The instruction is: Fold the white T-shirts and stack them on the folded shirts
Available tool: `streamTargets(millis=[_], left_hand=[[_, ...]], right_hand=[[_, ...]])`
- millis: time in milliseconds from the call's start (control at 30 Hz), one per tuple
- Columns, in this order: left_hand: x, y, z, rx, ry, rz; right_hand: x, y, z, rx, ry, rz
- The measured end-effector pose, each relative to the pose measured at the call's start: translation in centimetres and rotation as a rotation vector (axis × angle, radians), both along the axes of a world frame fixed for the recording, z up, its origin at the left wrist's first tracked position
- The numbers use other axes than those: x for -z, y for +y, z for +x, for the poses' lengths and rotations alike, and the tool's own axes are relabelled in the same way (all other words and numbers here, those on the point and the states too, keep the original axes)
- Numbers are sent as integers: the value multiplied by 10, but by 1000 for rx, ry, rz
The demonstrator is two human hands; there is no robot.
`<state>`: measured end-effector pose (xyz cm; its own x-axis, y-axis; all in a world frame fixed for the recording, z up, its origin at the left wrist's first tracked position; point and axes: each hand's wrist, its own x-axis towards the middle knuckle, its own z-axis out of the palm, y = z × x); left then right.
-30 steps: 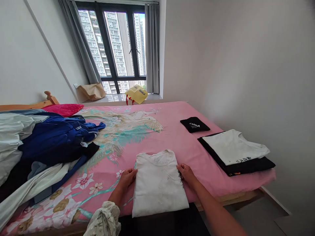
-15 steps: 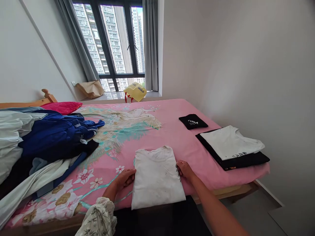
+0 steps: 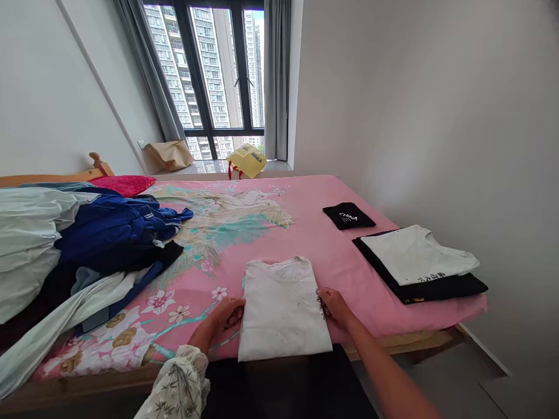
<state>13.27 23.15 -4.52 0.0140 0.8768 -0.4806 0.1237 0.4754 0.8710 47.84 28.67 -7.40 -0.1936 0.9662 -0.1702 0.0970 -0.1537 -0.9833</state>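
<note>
A white T-shirt (image 3: 283, 314), folded into a rough rectangle, lies at the near edge of the bed with its neckline facing away from me. Its lower end reaches the bed's front edge. My left hand (image 3: 227, 314) pinches the shirt's left side, fingers curled. On the opposite side, my right hand (image 3: 335, 305) pinches the right edge beside some black print. Both hands are closed on the fabric at about the same height.
On the left of the pink bedspread (image 3: 305, 233) is a heap of loose clothes (image 3: 109, 233). To the right lie a stack of folded shirts (image 3: 419, 262) and a folded black garment (image 3: 348, 216). A yellow bag (image 3: 247, 160) and a brown paper bag (image 3: 169, 155) rest by the window.
The whole view has shifted slightly, so most things appear a little further right. Both hands keep their grip on the white T-shirt, which keeps its folded shape.
</note>
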Motion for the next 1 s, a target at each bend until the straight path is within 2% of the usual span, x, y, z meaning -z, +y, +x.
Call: streamTargets(millis=[100,267,533,800,1000], left_hand=[[1,-1,1,27,-9,-9],[6,-8,8,-35,-9,44],[5,-24,-6,157,-42,-69],[12,-29,4,21,5,16],[6,-39,-1,126,-18,-33]], right_hand=[[3,-3,2,-17,-1,-12],[7,-4,2,-15,1,-24],[4,-9,7,-91,-40,-60],[5,-13,3,-40,-45,-46],[-4,-22,8,-96,-58,-96]])
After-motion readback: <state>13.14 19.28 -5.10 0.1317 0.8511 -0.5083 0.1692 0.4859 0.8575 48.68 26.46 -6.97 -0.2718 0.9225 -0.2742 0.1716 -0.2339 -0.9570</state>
